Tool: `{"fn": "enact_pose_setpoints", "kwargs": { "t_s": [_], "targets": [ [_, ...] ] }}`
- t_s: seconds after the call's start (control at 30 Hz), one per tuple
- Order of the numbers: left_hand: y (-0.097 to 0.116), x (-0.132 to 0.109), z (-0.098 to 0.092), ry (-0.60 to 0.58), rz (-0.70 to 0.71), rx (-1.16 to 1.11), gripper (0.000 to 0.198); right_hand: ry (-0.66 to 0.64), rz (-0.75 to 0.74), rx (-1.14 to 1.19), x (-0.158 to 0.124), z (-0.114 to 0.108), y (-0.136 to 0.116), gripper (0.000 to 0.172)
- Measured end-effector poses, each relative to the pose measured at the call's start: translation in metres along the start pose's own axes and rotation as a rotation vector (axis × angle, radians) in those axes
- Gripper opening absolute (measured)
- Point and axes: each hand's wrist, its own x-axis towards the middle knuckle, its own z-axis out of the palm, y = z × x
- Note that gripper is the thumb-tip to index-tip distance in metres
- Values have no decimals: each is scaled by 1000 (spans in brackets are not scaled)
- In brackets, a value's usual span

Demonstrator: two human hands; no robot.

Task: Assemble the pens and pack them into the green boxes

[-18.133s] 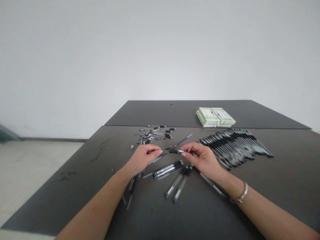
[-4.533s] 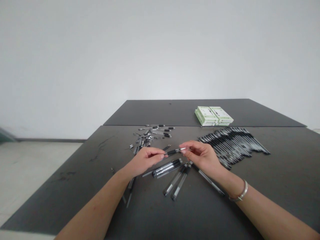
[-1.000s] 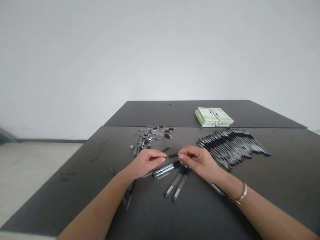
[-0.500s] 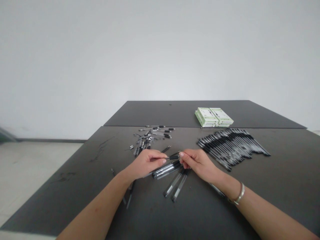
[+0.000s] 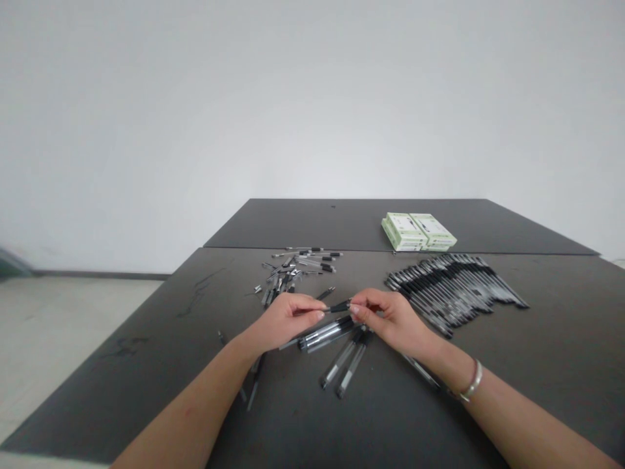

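Between my two hands a black-gripped pen (image 5: 338, 306) is held level just above the table. My left hand (image 5: 286, 320) pinches its left part between thumb and fingers. At the pen's right end, the thumb and fingertips of my right hand (image 5: 390, 318) are closed; any small part there is hidden. Below the hands lies a bunch of clear pen barrels (image 5: 325, 335). Two more pens (image 5: 346, 368) point toward me, their far ends close under my right hand. Another pen (image 5: 420, 371) is partly covered by my right forearm.
A wide row of pens (image 5: 454, 290) lies side by side at the right. Loose pens and pen parts (image 5: 280, 280) are heaped beyond my left hand. Stacked green and white boxes (image 5: 417, 232) stand farther back on the dark table (image 5: 293, 225). A few thin pieces (image 5: 254, 384) lie near my left forearm.
My right hand has shifted very slightly and its fingers have turned a little at the pen's end. The left hand keeps its grip in nearly the same place.
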Motion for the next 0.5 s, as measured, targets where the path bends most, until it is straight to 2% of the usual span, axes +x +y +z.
{"fn": "enact_pose_setpoints", "kwargs": {
  "t_s": [0.5],
  "targets": [
    [-3,1,0,-21,14,28,28,-67,65,0,2,1,-2,47]
  ]
}}
